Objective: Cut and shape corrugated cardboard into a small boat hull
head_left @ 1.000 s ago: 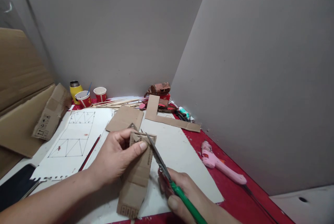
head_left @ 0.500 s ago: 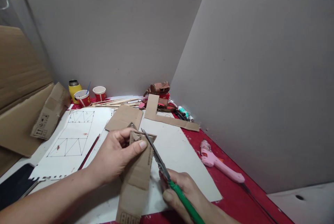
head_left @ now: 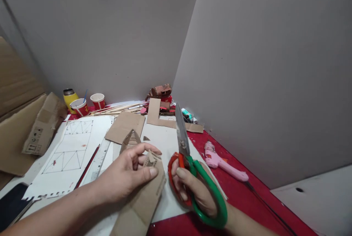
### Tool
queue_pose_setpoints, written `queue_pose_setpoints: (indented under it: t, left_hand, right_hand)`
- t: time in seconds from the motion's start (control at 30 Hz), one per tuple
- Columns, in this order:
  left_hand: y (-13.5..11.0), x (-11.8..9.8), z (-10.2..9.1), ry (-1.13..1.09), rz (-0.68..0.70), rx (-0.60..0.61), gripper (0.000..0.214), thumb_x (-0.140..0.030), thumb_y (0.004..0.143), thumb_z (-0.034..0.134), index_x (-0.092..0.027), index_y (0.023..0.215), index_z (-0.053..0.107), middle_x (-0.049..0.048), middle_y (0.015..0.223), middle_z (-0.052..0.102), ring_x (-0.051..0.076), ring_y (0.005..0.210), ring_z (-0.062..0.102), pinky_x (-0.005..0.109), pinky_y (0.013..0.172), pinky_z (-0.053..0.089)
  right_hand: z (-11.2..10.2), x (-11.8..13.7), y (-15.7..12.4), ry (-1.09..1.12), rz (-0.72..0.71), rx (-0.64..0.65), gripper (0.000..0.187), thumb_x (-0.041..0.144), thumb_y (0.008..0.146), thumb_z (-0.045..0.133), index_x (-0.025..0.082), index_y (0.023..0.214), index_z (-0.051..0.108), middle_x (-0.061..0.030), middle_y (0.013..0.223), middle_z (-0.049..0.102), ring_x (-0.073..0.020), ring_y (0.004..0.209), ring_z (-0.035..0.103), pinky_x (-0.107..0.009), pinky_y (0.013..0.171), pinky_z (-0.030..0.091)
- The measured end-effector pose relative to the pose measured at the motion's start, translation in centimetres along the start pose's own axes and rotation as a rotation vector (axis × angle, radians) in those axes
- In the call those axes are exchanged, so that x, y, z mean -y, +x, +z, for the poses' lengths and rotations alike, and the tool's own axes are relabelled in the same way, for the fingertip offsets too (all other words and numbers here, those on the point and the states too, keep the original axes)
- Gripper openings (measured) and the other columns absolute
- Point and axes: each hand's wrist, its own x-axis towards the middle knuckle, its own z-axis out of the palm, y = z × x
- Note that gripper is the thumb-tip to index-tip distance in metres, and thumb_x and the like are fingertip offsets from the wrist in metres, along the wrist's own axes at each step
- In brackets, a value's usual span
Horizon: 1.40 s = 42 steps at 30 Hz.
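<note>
My left hand [head_left: 128,171] pinches a brown cardboard strip [head_left: 143,199] between thumb and fingers near its cut top end. My right hand [head_left: 192,190] grips scissors [head_left: 189,162] with green and orange handles; their blades are closed and point up and away, clear of the strip. A small triangular cardboard offcut [head_left: 131,138] stands just beyond my left fingers on the grey board [head_left: 167,142].
A white sheet with a drawn grid [head_left: 68,148], a red pencil [head_left: 86,166] and a ruler [head_left: 99,157] lie left. A pink glue gun [head_left: 220,160] lies right on the red table. Paper cups [head_left: 97,100], a yellow bottle [head_left: 68,98], wooden sticks and cardboard pieces sit at the back.
The scissors have come out of the cardboard strip and swung upright to the right. My left hand and the strip have dropped lower; the view shifted right.
</note>
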Motion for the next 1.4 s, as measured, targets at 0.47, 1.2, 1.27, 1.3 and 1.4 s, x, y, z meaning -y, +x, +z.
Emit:
queue_pose_setpoints:
  t: [0.47,1.2,1.27,1.3,1.4]
  left_hand:
    - [1.6,1.4,-1.8,-0.177,-0.166,-0.01,0.037,-0.042,0.08,0.069,-0.018,0.108,0.071,0.0055,0.088,0.074,0.019,0.072,0.069,0.026,0.063,0.051]
    - [-0.5,-3.5,-2.0,-0.004,0.206,-0.349,0.011,-0.025,0.077,0.072,-0.014,0.077,0.07,0.0013,0.064,0.065,0.012,0.058,0.06,0.02,0.051,0.046]
    - [-0.7,-3.9,-2.4,-0.013,0.269,-0.365,0.01,-0.022,0.076,0.072,-0.013,0.073,0.07,0.0004,0.061,0.063,0.011,0.058,0.059,0.019,0.049,0.044]
    - [-0.8,-4.0,-2.5,-0.019,0.286,-0.375,0.01,-0.022,0.076,0.072,-0.013,0.071,0.069,0.0001,0.06,0.062,0.011,0.058,0.058,0.018,0.049,0.043]
    - [-0.9,-4.1,-2.4,-0.018,0.28,-0.371,0.013,-0.021,0.076,0.071,-0.013,0.068,0.067,-0.0007,0.058,0.061,0.008,0.054,0.053,0.017,0.049,0.041]
  right_hand:
    - [-0.2,2.1,0.5,0.163,-0.038,-0.157,0.038,0.053,0.077,0.067,0.016,0.072,0.06,-0.0009,0.049,0.061,-0.0127,0.041,0.055,-0.023,0.042,0.047]
    - [-2.0,-1.9,-0.1,-0.179,-0.076,0.18,0.077,0.087,0.068,0.049,0.018,0.101,0.054,0.0046,0.062,0.035,-0.0094,0.051,0.029,-0.023,0.046,0.028]
    - [-2.4,-3.1,0.3,-0.263,-0.084,0.235,0.079,0.086,0.066,0.052,0.018,0.107,0.055,0.0042,0.061,0.036,-0.0109,0.051,0.031,-0.025,0.048,0.032]
    - [-2.6,-3.7,0.5,-0.302,-0.088,0.247,0.078,0.084,0.067,0.054,0.018,0.109,0.055,0.0036,0.06,0.038,-0.0119,0.052,0.033,-0.026,0.049,0.034]
    - [-3.0,-5.6,0.9,-0.4,-0.102,0.238,0.075,0.079,0.069,0.057,0.018,0.114,0.056,0.0012,0.064,0.043,-0.0145,0.056,0.038,-0.027,0.053,0.038]
